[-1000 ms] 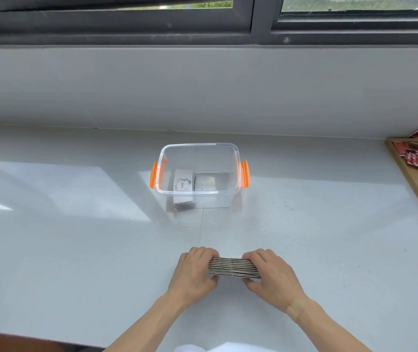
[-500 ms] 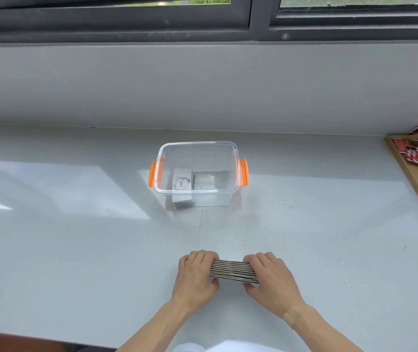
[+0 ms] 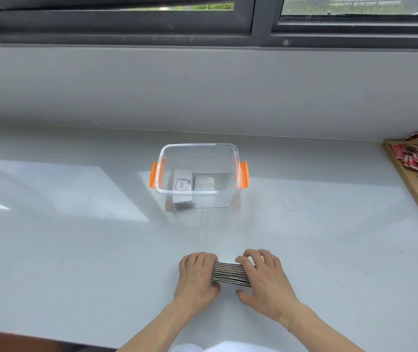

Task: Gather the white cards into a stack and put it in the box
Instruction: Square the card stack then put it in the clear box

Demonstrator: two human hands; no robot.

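A thick stack of white cards [image 3: 230,274] stands on edge on the white counter, its dark-lined edges facing up. My left hand [image 3: 196,278] presses its left end and my right hand [image 3: 266,283] presses its right end, so the stack is squeezed between both. Farther back, a clear plastic box [image 3: 197,148] with orange side clips sits open. Inside it lies another stack of white cards [image 3: 182,182], the top one printed with a word, beside a second flat pile [image 3: 204,182].
A wooden board [image 3: 411,184] with several red packets lies at the right edge. A low grey wall and window frame run along the back. The counter's front edge is just under my forearms.
Both hands stay pressed on the stack's ends; the right hand's fingers have lifted slightly. The view has shifted a little, nothing else moved.
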